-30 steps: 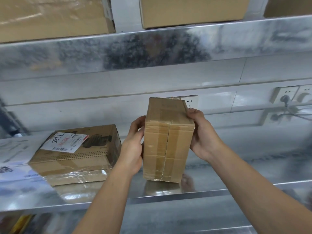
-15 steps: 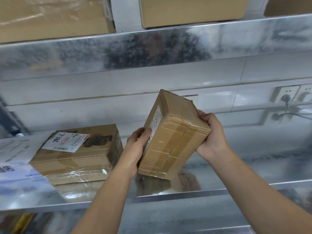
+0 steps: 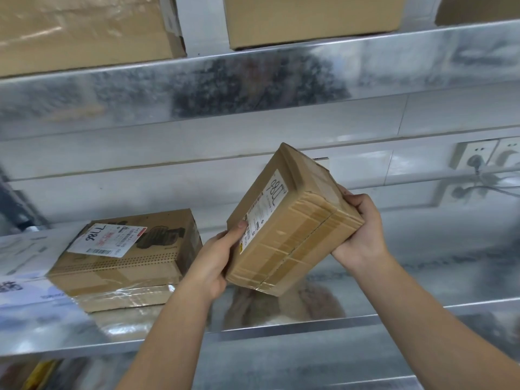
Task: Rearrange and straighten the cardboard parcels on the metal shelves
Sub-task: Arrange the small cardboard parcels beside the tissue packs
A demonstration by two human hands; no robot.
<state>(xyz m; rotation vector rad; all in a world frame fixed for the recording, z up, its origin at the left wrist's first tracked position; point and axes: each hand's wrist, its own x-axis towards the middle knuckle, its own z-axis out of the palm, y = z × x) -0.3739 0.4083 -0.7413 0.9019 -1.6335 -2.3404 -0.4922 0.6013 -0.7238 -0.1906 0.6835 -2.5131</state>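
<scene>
A small taped cardboard parcel (image 3: pixel 292 237) with a white label on its left face is tilted to the right, lifted just above the middle metal shelf (image 3: pixel 281 327). My left hand (image 3: pixel 213 263) grips its lower left edge, thumb on the label. My right hand (image 3: pixel 363 235) grips its right end from behind. To the left, a flatter parcel (image 3: pixel 126 257) with a white label marked 7786 lies on the shelf, stacked on a plastic-wrapped one.
The upper shelf (image 3: pixel 253 77) carries two large cardboard boxes, one at left (image 3: pixel 84 26) and one at centre (image 3: pixel 312 18). Wall sockets with plugs and a cable (image 3: pixel 478 161) sit at the right behind the shelf. A white printed item (image 3: pixel 22 266) lies at far left.
The small parcel stood upright on the shelf; both hands have lifted it and tipped it to the right, turning its labelled face into view.
</scene>
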